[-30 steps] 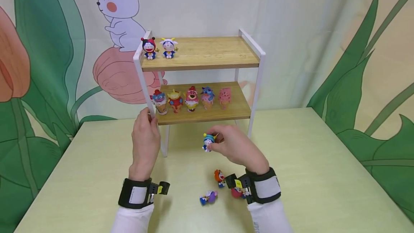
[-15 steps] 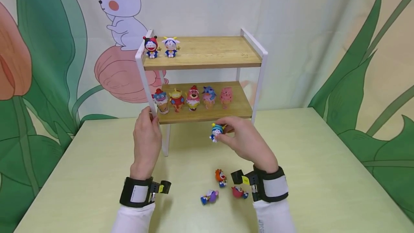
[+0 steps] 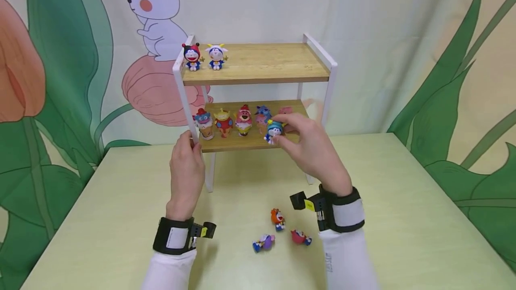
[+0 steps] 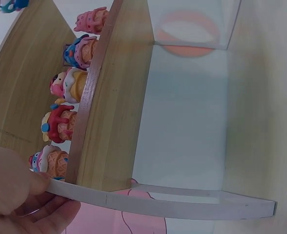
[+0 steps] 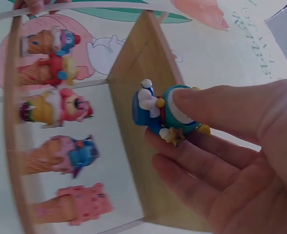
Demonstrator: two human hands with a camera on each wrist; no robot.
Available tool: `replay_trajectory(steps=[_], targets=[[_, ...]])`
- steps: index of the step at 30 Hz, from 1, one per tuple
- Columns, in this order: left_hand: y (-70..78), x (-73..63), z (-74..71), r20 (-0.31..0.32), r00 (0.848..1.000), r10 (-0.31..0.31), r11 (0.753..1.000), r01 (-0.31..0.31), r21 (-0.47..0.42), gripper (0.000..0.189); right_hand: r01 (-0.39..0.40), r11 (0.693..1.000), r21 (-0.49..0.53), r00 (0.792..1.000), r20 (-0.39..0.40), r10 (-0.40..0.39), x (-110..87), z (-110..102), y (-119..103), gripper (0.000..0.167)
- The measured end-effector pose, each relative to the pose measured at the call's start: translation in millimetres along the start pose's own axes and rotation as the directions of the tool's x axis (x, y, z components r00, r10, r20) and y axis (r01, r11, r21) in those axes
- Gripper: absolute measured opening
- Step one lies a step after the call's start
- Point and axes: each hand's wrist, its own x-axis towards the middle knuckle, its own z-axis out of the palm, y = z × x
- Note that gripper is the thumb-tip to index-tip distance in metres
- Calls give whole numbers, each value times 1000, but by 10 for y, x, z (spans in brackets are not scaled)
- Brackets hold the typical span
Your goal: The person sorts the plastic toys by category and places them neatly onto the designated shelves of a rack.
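Note:
Between thumb and fingers my right hand (image 3: 312,149) pinches a small blue-and-white figurine with a teal hat (image 3: 275,131), in front of the lower shelf's right part. In the right wrist view the figurine (image 5: 165,109) lies sideways, a gold star at its hand. My left hand (image 3: 187,176) grips the white front-left post of the two-tier shelf rack (image 3: 258,81); in the left wrist view its thumb and fingers wrap the white frame (image 4: 104,197). Two similar figurines, one with a ladybug hood (image 3: 192,56) and one with a white horned hood (image 3: 216,56), sit at the upper shelf's left end.
Several ice-cream-cone figurines stand in a row on the lower shelf (image 3: 230,145), the pink one partly behind my right hand. On the table (image 3: 121,218) lie an orange figurine (image 3: 277,219), a purple one (image 3: 264,242) and a red one (image 3: 301,237). A printed curtain (image 3: 363,35) hangs behind.
My right hand has raised the teal-hatted figurine from below the lower shelf to that shelf's height, moving slightly right. My left hand keeps its grip on the post.

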Motion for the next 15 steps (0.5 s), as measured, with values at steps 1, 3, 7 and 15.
replay_trajectory(steps=[1,3,7,15], targets=[[3,0,5,1,1000,-2,1000,2,0,31,21,1000,-16,1000,-12,-21,38,-46,-28,37],[9,1,13,0,1000,-6,1000,6,0,30,57,997,-49,998,-32,-59,118,-134,-90,37],[3,11,3,-1,1000,-5,1000,5,1,30,100,992,-72,993,-55,-104,310,-269,-232,36],[-6,7,10,4,1000,-6,1000,6,-8,29,103,983,-153,992,-57,-113,769,-421,-422,33]])
